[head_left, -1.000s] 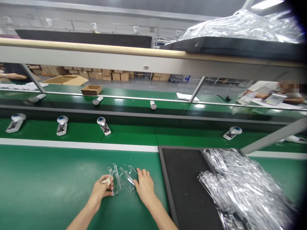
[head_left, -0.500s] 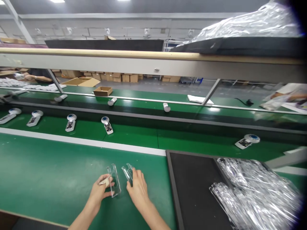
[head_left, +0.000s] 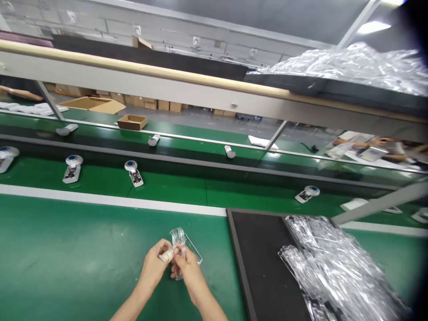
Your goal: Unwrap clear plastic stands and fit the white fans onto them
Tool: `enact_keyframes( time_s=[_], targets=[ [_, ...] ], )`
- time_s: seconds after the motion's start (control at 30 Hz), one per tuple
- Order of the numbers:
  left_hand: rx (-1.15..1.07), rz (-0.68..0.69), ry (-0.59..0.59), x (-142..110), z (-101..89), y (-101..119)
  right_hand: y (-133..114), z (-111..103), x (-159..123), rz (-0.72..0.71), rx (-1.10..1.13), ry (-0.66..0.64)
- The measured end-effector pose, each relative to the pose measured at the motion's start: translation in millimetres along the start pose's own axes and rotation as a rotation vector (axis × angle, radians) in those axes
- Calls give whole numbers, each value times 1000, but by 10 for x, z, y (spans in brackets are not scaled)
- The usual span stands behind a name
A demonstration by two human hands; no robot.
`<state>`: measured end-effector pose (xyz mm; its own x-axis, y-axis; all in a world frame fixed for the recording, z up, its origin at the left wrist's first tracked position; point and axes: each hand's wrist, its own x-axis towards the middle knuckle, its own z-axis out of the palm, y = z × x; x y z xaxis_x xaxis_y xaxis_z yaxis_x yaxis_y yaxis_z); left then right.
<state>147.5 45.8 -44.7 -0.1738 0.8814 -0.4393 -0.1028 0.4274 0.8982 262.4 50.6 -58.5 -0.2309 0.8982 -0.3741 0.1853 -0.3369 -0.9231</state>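
Observation:
My left hand (head_left: 156, 262) is closed on the left side of a clear plastic part (head_left: 178, 236) with curved, hook-like ends at its top. A cream-coloured covering (head_left: 166, 255) shows at the left thumb. Close against it, my right hand (head_left: 189, 266) grips the same clear plastic from the right, fingertips meeting the left ones. A clear rectangular frame (head_left: 194, 250) sticks out behind the right hand; I cannot tell whether it is a separate piece. Both hands are just above the green tabletop (head_left: 83, 249).
To the right, a black tray (head_left: 257, 258) carries a heap of clear plastic parts (head_left: 331, 263). White devices with round heads, one of them a white device (head_left: 134, 174), lie along the green conveyor (head_left: 174, 187). A shelf beam (head_left: 200, 87) crosses above. Other people work at the far side.
My hands have come together; the clear plastic parts, apart before, are now side by side or overlapping between my fingers. The view has tilted and shifted right.

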Motion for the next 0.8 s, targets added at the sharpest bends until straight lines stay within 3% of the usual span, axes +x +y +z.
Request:
enact_keyframes(
  time_s=[0.1, 0.23, 0.3, 0.37, 0.47, 0.6, 0.7, 0.8],
  targets=[
    [71, 8, -37, 31, -120, -14, 43, -173, 35, -46, -145, 109],
    [126, -38, -13, 100, -388, -94, 61, -324, 58, -176, -842, 340],
    [141, -50, 6, 147, -517, -157, 110, -292, 81, -164, -1111, 348],
    [155, -46, -15, 184, -619, -223, 165, -232, 99, -158, -1233, 338],
    [171, -47, -50, 203, -719, -322, 185, -184, 105, -182, -1295, 318],
    [192, -12, -6, 207, -800, -440, 110, -195, 150, -169, -1261, 203],
    [248, 17, -21, 257, -873, -509, 92, -171, 214, -108, -1221, 217],
    [343, 0, -108, 374, -962, -578, 126, -117, 220, -64, -1167, 250]
  ],
)
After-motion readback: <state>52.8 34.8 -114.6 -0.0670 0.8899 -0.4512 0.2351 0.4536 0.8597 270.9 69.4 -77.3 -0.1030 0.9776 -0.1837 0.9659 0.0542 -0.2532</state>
